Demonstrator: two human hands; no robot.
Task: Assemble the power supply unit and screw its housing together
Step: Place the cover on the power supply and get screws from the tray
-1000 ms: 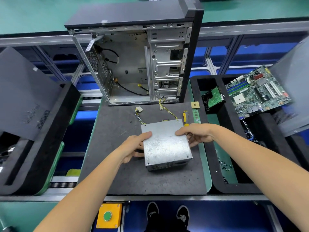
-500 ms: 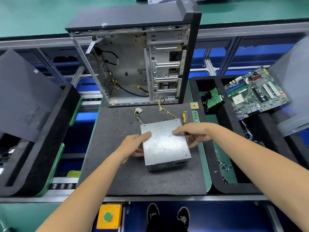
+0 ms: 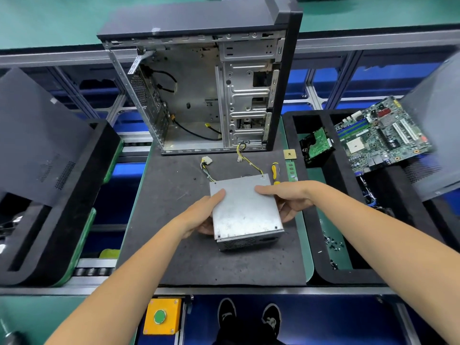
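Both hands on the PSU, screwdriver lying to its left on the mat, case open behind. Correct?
One error: the screwdriver lies by the far right corner of the PSU, not on its left, as the head view shows. The rest stands: left hand and right hand hold the PSU, and the case is open behind.

Bright, even light falls from overhead, and shadows are soft and short: a faint one lies under the power supply unit point(image 3: 245, 210) on the dark surface point(image 3: 174, 257). The unit's bare metal top shows a mild, dull sheen without hard glare, and the inside walls of the open computer case point(image 3: 199, 95) reflect the light palely. The middle is sharp. Wide-angle distortion bends the straight rails and swells the forearms toward the lower corners. The far right edge, around the grey panel point(image 3: 438, 125), is smeared and soft.
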